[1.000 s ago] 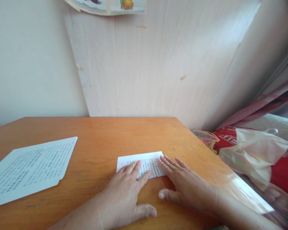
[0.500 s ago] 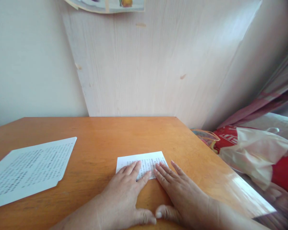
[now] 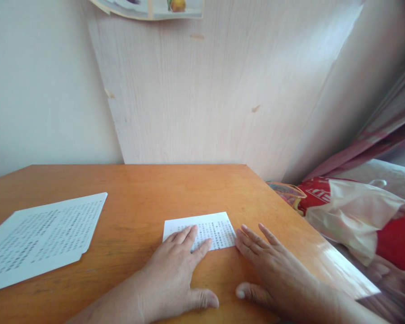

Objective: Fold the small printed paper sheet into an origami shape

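Observation:
A small white printed paper (image 3: pixel 219 229), apparently folded, lies flat on the orange-brown wooden table (image 3: pixel 175 189) in front of me. My left hand (image 3: pixel 177 265) rests over its left and lower part, fingers stretched out and pressing on it, thumb apart on the table. My right hand (image 3: pixel 268 265) lies just beyond the paper's right edge, fingers extended and spread, with the fingertips at or close to that edge. Part of the print is hidden under the left fingers.
To the left is a stack of printed sheets (image 3: pixel 50 238). A pale wood-grain panel (image 3: pixel 189 99) stands behind the table, with a picture (image 3: pixel 178 6) at its top. Beyond the right table edge are a white plastic bag (image 3: pixel 351 211), red fabric (image 3: pixel 396 243) and a pinkish curtain (image 3: pixel 357 148).
My right hand has slid right, off the paper to its right edge, uncovering more print. My left hand stays in place on the paper.

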A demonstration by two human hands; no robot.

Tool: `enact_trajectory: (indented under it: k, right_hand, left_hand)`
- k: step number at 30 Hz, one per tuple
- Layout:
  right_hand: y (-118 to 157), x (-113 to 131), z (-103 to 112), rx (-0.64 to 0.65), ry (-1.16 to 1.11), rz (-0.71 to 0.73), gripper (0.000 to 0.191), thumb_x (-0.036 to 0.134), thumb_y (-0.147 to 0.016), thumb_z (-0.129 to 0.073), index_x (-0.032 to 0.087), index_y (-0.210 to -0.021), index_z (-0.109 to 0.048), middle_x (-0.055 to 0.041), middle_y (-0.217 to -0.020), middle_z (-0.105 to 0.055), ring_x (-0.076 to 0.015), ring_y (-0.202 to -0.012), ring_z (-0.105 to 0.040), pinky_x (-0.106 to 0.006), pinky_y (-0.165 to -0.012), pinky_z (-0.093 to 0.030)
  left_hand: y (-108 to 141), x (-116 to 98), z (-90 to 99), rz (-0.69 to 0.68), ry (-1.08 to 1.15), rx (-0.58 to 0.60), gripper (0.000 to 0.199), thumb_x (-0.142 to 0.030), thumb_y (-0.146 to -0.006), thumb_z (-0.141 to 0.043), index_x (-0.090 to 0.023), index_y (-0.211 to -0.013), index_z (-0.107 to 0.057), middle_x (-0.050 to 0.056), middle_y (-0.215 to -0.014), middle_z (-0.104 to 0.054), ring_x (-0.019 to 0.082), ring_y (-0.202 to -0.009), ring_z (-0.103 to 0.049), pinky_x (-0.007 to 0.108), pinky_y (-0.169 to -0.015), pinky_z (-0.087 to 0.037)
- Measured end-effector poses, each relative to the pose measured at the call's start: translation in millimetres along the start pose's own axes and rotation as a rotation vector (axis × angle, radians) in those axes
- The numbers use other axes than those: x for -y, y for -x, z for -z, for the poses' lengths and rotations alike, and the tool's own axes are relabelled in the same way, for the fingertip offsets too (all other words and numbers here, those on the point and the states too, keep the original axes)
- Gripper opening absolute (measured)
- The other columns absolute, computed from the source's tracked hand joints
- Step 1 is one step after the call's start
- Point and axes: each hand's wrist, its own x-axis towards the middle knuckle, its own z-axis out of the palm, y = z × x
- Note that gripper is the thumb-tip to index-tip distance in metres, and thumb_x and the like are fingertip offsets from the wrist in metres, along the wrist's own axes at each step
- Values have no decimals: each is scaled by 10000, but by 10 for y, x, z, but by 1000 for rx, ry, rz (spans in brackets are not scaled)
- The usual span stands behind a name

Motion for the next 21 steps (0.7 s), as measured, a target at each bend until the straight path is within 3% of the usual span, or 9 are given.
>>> enact_trajectory:
  k: [4,9,11,14,16,18,21]
  right_hand:
    - [-118,65,80,-103,-73,-69,616,577,-939,-534,181,-1410,-574,-163,-1496,-492,-359,-1402,-428,-603,-1184,-264]
    - [-405,218,119,-287,-440,-76,332,311,-1013,-434,210,-1220,-672,-92,-1200,-710,-224,-1090,-663,-359,-940,-538]
    - [-556,245,113,-322,-528,-70,267,282,-1008,-453,220,-1094,-698,-63,-1043,-732,-193,-957,-678,-308,-842,-546]
    - [-786,215,57,-327,-490,-81,264,238,-1006,-443,194,-1003,-704,-63,-935,-725,-186,-859,-673,-306,-795,-541]
    - [-905,174,-18,-311,-421,-79,265,204,-984,-447,172,-1038,-704,-85,-965,-734,-203,-885,-684,-327,-821,-550]
    - [-978,144,-107,-275,-360,-41,327,182,-974,-425,152,-1173,-682,-129,-1155,-721,-233,-1061,-676,-366,-931,-540]
    - [-1003,142,-218,-196,-222,27,431,182,-967,-408,76,-1337,-603,-200,-1410,-575,-287,-1316,-543,-443,-1105,-441]
  left_hand:
    - [-5,4,-2,-12,14,-15,1064,-880,-673,-565,-309,-1546,-350,158,-1648,-153,440,-1502,-140,641,-1177,-202]
    - [-8,13,-10,-36,11,-52,1071,-892,-659,-562,-303,-1535,-383,157,-1649,-185,451,-1493,-184,638,-1173,-222]
    - [-9,16,-12,-37,6,-53,1074,-888,-658,-570,-299,-1536,-381,163,-1647,-191,455,-1490,-190,640,-1170,-225]
    - [-9,21,-16,-40,-9,-48,1060,-865,-675,-584,-301,-1545,-361,172,-1642,-205,452,-1491,-191,637,-1172,-224]
    - [-10,26,-25,-48,-16,-50,1055,-858,-683,-584,-300,-1548,-355,173,-1639,-216,448,-1493,-190,630,-1176,-223]
    - [-13,35,-41,-58,-15,-62,1069,-861,-681,-582,-297,-1555,-337,172,-1640,-212,444,-1494,-191,622,-1180,-226]
    - [-20,47,-65,-71,-3,-84,1104,-869,-670,-583,-306,-1572,-284,155,-1650,-189,441,-1494,-192,614,-1184,-230]
